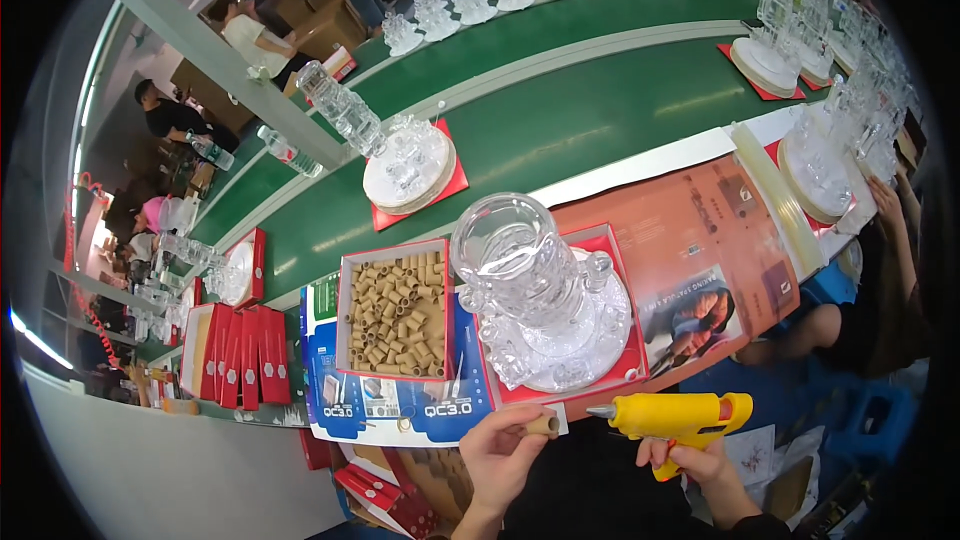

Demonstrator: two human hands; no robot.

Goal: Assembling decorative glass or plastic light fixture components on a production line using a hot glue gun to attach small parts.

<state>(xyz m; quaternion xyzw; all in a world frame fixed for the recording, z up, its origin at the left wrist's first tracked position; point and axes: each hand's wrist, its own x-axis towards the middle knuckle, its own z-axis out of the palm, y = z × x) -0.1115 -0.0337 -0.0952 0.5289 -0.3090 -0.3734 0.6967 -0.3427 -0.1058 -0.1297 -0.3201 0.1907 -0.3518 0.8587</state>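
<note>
Near the bench's front edge, my left hand [498, 462] pinches a short brown cardboard tube [543, 426] between thumb and fingers. To its right, my right hand [700, 462] grips a yellow glue gun [668, 414] by the handle. The gun's nozzle points left, toward the tube, with a small gap between them. Just beyond my hands stands a tall clear vase-like piece [522, 265] with clear ornaments around it, on a round white base [600, 340] over a red box lid [632, 345]. Left of it, a red-rimmed box [345, 345] holds many more cardboard tubes [395, 315].
A green conveyor [540, 145] crosses behind, carrying another clear piece on a white base [408, 175]. Red boxes [250, 360] stand at the left. More clear pieces [825, 155] stand at the right, near another person's hand [885, 202]. Flattened printed cardboard [680, 240] covers the bench.
</note>
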